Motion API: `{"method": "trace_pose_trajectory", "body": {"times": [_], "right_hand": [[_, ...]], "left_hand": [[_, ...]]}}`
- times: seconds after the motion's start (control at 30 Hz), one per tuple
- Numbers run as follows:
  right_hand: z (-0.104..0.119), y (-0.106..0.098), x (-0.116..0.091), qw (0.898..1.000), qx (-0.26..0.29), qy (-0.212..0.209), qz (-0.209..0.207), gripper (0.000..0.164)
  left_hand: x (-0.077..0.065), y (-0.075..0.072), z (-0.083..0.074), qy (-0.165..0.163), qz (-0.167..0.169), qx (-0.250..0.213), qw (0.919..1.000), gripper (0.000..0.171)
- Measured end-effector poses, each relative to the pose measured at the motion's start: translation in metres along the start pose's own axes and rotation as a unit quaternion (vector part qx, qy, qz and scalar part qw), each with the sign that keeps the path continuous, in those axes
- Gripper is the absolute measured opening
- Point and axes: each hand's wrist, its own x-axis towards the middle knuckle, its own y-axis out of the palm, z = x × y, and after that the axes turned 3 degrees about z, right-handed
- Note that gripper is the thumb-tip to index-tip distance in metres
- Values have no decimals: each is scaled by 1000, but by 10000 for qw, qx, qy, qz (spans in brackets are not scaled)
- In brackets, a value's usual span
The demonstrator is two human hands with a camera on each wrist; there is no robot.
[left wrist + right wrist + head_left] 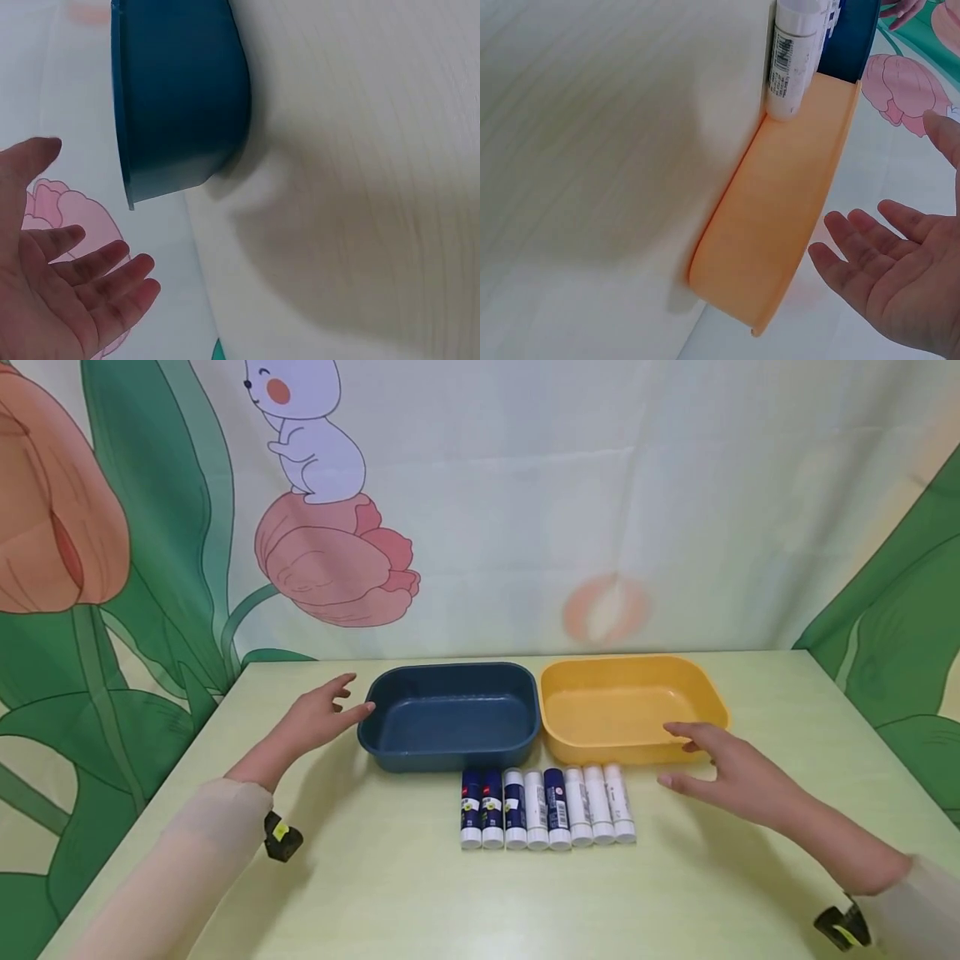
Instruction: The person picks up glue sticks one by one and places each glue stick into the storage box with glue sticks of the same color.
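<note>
Several glue sticks point(536, 808) lie side by side in a row, some dark blue and some white, their white ends toward the near side. Behind them stand a dark blue bin point(450, 760) and, to its right, a yellow bin point(622, 753), both with bare floors. My left hand point(322, 717) hovers at the blue bin's left end, thumb near the rim, holding nothing. Over the yellow bin's front right corner hovers my right hand point(738, 772), also holding nothing. In the right wrist view its fingers point(847, 262) are spread beside the yellow wall.
The pale wood-patterned table point(420, 902) reaches back to a printed curtain point(510, 527) with tulips and a white animal. A small black device with a yellow mark is worn on each wrist, by the cream sleeves point(187, 852).
</note>
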Motion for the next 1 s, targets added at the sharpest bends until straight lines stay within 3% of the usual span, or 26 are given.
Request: {"method": "trace_pose_trajectory", "body": {"times": [0.27, 0.4, 0.6, 1.0], "right_hand": [[0, 8, 2, 9972, 685, 97, 283, 69], [0, 11, 3, 9873, 1386, 393, 672, 67], [0, 17, 5, 9677, 2177, 788, 998, 69], [8, 36, 8, 9531, 2584, 1173, 1055, 69]], "left_hand": [[12, 5, 8, -168, 96, -427, 9989, 70], [16, 9, 12, -225, 239, -939, 9950, 67], [23, 12, 13, -488, 569, -1824, 9804, 67], [28, 15, 15, -791, 1161, -2897, 9468, 63]]}}
